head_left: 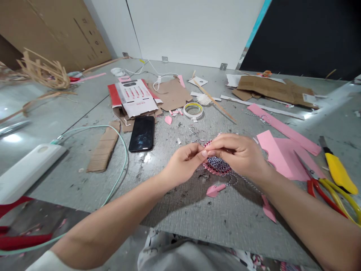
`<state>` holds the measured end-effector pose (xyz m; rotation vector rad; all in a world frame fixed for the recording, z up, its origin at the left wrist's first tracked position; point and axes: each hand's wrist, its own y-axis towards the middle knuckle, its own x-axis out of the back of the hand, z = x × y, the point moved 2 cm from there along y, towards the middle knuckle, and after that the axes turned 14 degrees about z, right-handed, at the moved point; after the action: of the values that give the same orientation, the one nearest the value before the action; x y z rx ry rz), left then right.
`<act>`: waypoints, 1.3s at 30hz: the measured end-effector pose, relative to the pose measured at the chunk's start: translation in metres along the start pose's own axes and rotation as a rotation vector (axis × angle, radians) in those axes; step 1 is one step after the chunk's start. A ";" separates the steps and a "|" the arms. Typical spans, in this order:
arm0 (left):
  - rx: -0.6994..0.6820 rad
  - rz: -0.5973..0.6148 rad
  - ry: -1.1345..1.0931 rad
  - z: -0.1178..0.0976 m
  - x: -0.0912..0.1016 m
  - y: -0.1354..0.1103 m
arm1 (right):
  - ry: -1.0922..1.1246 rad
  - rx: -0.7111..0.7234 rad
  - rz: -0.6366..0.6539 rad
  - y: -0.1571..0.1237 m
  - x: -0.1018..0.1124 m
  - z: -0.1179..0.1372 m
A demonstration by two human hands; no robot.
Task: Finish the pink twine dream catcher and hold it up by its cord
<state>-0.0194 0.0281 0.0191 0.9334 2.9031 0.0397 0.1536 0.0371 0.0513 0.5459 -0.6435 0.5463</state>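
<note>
My left hand (pixel 186 162) and my right hand (pixel 235 152) meet with thumbs and fingers pinched together at the upper left rim of a round coiled piece (pixel 218 165). It has a black-and-white twisted cord centre and a pink looped edge. My right hand covers part of it, and the exact bit between the fingertips is hidden. Cord (pixel 248 183) trails from the piece under my right wrist. A pink paper leaf shape (pixel 216 190) hangs on a cord end just below, and another pink leaf (pixel 268 209) lies beside my right forearm.
Scissors (pixel 324 184), a yellow utility knife (pixel 340 169) and pink sheets (pixel 284 154) lie right. A tape roll (pixel 193 110), phone (pixel 142 133), printed box (pixel 137 98) and cardboard strip (pixel 104 146) are farther up and left. A white power strip (pixel 31 171) with a green cable sits far left.
</note>
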 end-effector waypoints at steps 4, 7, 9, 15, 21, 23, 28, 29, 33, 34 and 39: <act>0.017 -0.048 -0.015 0.002 0.003 0.001 | -0.263 -0.021 0.038 -0.004 -0.007 0.001; 0.011 -0.101 0.012 0.001 0.004 -0.001 | -0.341 -0.052 0.035 -0.006 -0.014 0.002; -0.012 -0.124 0.073 -0.002 0.003 -0.002 | -0.349 -0.081 0.030 -0.005 -0.016 0.003; -0.062 -0.201 0.205 -0.009 -0.001 -0.007 | -0.315 -0.101 0.016 -0.003 -0.014 0.007; -0.051 -0.199 0.142 -0.012 -0.001 -0.007 | -0.219 -0.190 0.039 -0.004 -0.016 0.003; -0.062 -0.197 0.186 -0.012 -0.001 -0.007 | -0.175 -0.215 0.046 -0.004 -0.017 0.003; -0.095 -0.171 0.351 -0.009 -0.002 -0.005 | 0.065 -0.316 0.054 -0.002 -0.002 -0.009; -0.096 -0.164 0.373 -0.008 -0.003 -0.005 | 0.100 -0.335 0.033 -0.001 0.005 -0.015; -0.080 -0.166 0.369 -0.004 -0.003 -0.005 | -0.009 -0.358 0.111 0.002 0.029 -0.042; -0.074 -0.169 0.351 -0.003 -0.002 -0.005 | -0.059 -0.350 0.168 0.002 0.031 -0.048; -0.041 -0.175 0.291 -0.001 -0.001 -0.004 | -0.172 -0.336 0.274 0.002 0.023 -0.067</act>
<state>-0.0212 0.0240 0.0195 0.7161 3.2249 0.2401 0.1951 0.0872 0.0226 0.1891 -0.9617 0.6355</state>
